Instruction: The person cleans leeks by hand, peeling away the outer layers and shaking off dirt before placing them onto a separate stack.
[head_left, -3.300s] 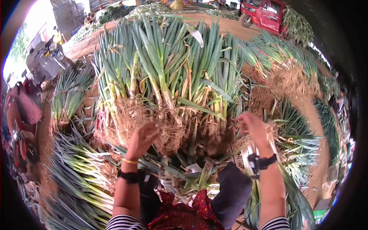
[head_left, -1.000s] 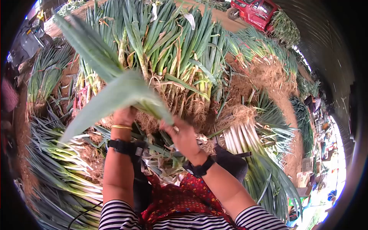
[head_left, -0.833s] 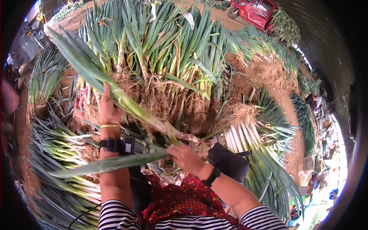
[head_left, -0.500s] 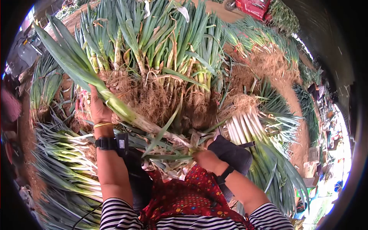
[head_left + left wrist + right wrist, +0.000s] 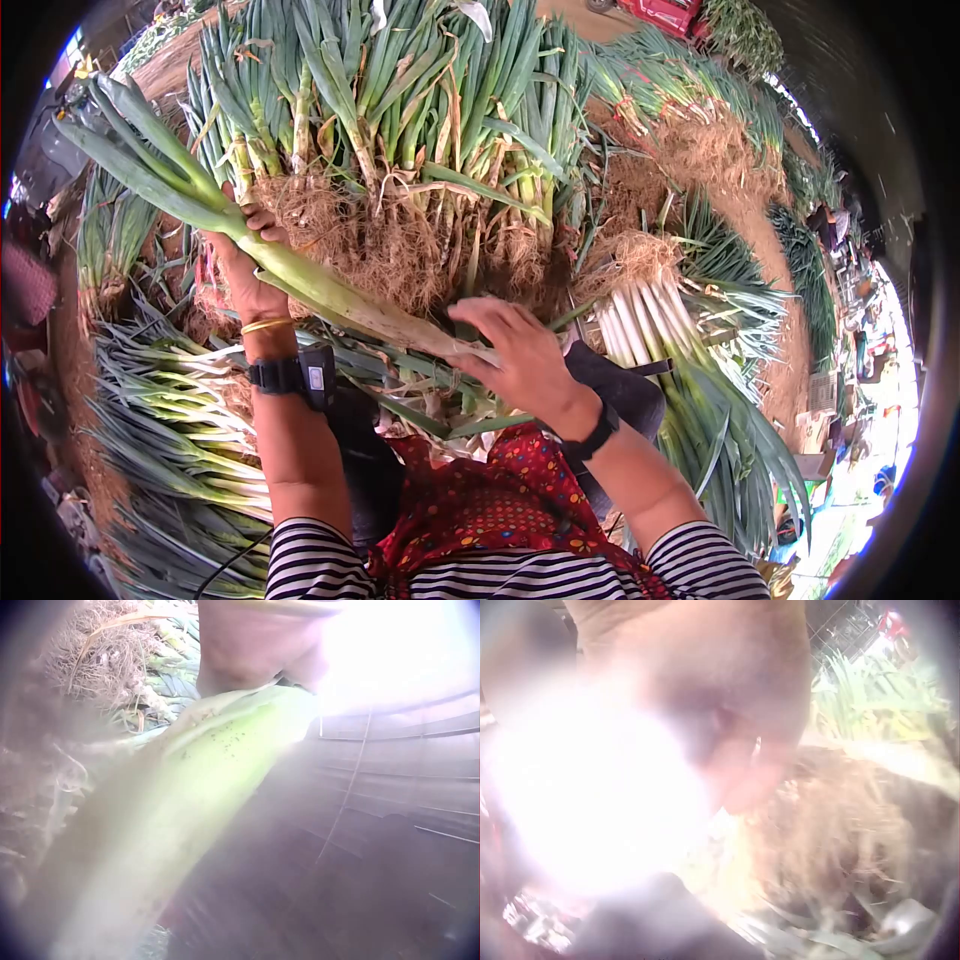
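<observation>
A thick leek (image 5: 330, 295) slants across the head view, leaves up at the left, pale root end down at the right. The left hand (image 5: 248, 265) grips it below the leaves, fingertips curled over the stalk; in the left wrist view the hand (image 5: 259, 649) is at the stalk's (image 5: 172, 802) upper end. The right hand (image 5: 525, 360) is at the root end with fingers extended above it and the thumb by the stalk; the root tip is hidden there. Glare covers much of the right wrist view, where the hand (image 5: 705, 690) is above blurred roots (image 5: 832, 825).
Upright leeks (image 5: 420, 90) with tangled roots stand in front. Trimmed white-stemmed leeks (image 5: 640, 325) lie at the right, and more leeks (image 5: 180, 400) at the left. Loose leaves (image 5: 400, 375) lie below the held stalk. A red vehicle (image 5: 665, 12) is at the back.
From a reach with empty hands, the left hand took up a leek. The right hand pulled a leaf down and away from it, let that go, and moved back up to the root end.
</observation>
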`<state>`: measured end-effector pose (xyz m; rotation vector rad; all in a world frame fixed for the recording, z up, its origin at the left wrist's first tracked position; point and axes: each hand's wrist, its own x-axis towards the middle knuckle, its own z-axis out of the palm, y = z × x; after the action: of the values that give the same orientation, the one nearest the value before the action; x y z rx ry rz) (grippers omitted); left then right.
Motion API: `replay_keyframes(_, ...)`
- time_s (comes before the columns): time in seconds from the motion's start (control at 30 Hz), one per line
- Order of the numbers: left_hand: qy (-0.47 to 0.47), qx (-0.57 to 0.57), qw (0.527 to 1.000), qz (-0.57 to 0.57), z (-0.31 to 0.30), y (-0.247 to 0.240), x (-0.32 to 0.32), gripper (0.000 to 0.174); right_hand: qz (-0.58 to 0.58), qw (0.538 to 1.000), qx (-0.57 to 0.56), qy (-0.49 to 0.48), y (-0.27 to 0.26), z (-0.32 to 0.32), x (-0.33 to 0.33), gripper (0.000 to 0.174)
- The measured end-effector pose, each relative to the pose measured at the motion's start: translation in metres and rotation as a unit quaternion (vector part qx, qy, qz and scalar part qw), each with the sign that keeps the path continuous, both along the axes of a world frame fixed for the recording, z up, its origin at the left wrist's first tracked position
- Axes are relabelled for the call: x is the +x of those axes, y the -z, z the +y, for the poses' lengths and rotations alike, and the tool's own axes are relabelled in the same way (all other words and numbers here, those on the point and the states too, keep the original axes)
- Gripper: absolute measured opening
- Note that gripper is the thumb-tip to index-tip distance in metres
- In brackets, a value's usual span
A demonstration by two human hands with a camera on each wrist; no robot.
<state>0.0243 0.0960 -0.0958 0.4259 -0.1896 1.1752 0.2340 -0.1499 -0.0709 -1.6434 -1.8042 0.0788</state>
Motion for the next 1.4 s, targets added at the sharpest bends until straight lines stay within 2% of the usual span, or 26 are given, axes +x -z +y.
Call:
replay_keyframes(0.03,0.036,0.01,0.998,-0.043,0.0,0.0,0.0,0.055,-0.032,0.998,0.039,0.039,0.003,0.009,-0.001,0.032)
replay_keyframes(0.07,0.062,-0.002,0.995,-0.084,0.0,0.0,0.002,0.054,-0.029,0.998,0.037,0.039,0.0,0.013,0.0,0.032)
replay_keyframes(0.1,0.061,-0.004,0.995,-0.082,0.001,0.001,0.0,0.054,0.131,0.975,-0.18,-0.011,-0.006,0.015,0.0,0.034)
replay_keyframes(0.13,0.079,0.001,0.992,-0.101,0.003,0.002,-0.001,0.055,0.28,0.878,-0.382,-0.062,-0.008,0.017,0.0,0.036)
replay_keyframes(0.27,0.095,-0.018,0.987,-0.126,0.004,0.0,-0.002,0.06,0.304,0.891,-0.335,-0.046,0.003,0.014,-0.002,0.039)
replay_keyframes(0.47,0.109,-0.026,0.985,-0.128,-0.002,-0.003,0.006,0.064,0.378,0.864,-0.326,-0.065,0.006,0.015,0.004,0.034)
replay_keyframes(0.57,0.086,-0.03,0.988,-0.125,-0.006,-0.004,0.01,0.054,0.369,0.856,-0.353,-0.072,0.008,0.015,0.009,0.033)
replay_keyframes(0.63,0.139,-0.023,0.981,-0.133,-0.005,-0.002,0.012,0.042,0.394,0.833,-0.383,-0.064,0.016,0.013,0.012,0.031)
replay_keyframes(0.67,0.139,-0.023,0.981,-0.133,-0.004,0.0,0.013,0.042,0.394,0.833,-0.382,-0.065,0.017,0.012,0.013,0.031)
replay_keyframes(0.73,0.195,-0.004,0.967,-0.162,-0.007,-0.001,0.019,0.038,0.448,0.795,-0.404,-0.066,0.018,0.007,0.013,0.029)
replay_keyframes(0.83,0.206,-0.011,0.966,-0.157,-0.013,-0.002,0.024,0.041,0.456,0.773,-0.437,-0.055,0.019,0.003,0.014,0.027)
replay_keyframes(0.87,0.204,-0.01,0.966,-0.158,-0.014,-0.001,0.026,0.041,0.455,0.774,-0.437,-0.057,0.024,0.004,0.014,0.027)
replay_keyframes(0.93,0.161,0.005,0.98,-0.114,-0.014,0.001,0.032,0.044,0.286,0.88,-0.368,-0.085,0.033,0.008,0.014,0.029)
replay_keyframes(0.97,0.159,0.01,0.981,-0.115,-0.016,0.003,0.036,0.044,0.283,0.882,-0.366,-0.088,0.035,0.012,0.011,0.029)
replay_keyframes(1.03,0.105,-0.04,0.992,-0.048,-0.03,0.002,0.048,0.048,0.425,0.872,-0.189,-0.148,0.038,0.027,-0.007,0.037)
replay_keyframes(1.07,0.161,0.012,0.985,-0.064,-0.032,0.003,0.053,0.049,0.418,0.884,-0.166,-0.128,0.046,0.038,-0.016,0.045)
replay_keyframes(1.1,0.161,0.016,0.985,-0.065,-0.038,0.001,0.059,0.049,0.416,0.885,-0.163,-0.13,0.041,0.046,-0.024,0.045)
replay_keyframes(1.13,0.087,-0.034,0.995,0.048,-0.045,-0.001,0.065,0.049,0.388,0.904,-0.155,-0.092,0.031,0.054,-0.031,0.046)
replay_keyframes(1.17,0.009,-0.085,0.984,0.159,-0.051,-0.003,0.069,0.049,0.36,0.92,-0.147,-0.055,0.025,0.06,-0.037,0.048)
replay_keyframes(1.2,-0.07,-0.134,0.952,0.266,-0.053,-0.005,0.069,0.049,0.306,0.951,-0.042,-0.015,0.024,0.06,-0.042,0.041)
replay_keyframes(1.23,-0.072,-0.132,0.953,0.263,-0.049,-0.006,0.065,0.049,0.304,0.952,-0.039,-0.018,0.026,0.06,-0.043,0.041)
replay_keyframes(1.3,-0.183,-0.243,0.87,0.388,-0.04,-0.007,0.051,0.056,0.331,0.941,-0.059,0.045,0.032,0.059,-0.042,0.035)
replay_keyframes(1.33,-0.234,-0.274,0.85,0.385,-0.038,-0.008,0.049,0.061,0.316,0.945,-0.047,0.067,0.037,0.058,-0.041,0.031)
replay_keyframes(1.37,-0.236,-0.274,0.851,0.381,-0.038,-0.009,0.048,0.061,0.314,0.946,-0.046,0.065,0.042,0.058,-0.039,0.031)
replay_keyframes(1.4,-0.202,-0.2,0.877,0.388,-0.045,-0.021,0.048,0.054,0.283,0.955,-0.041,0.082,0.047,0.058,-0.038,0.031)
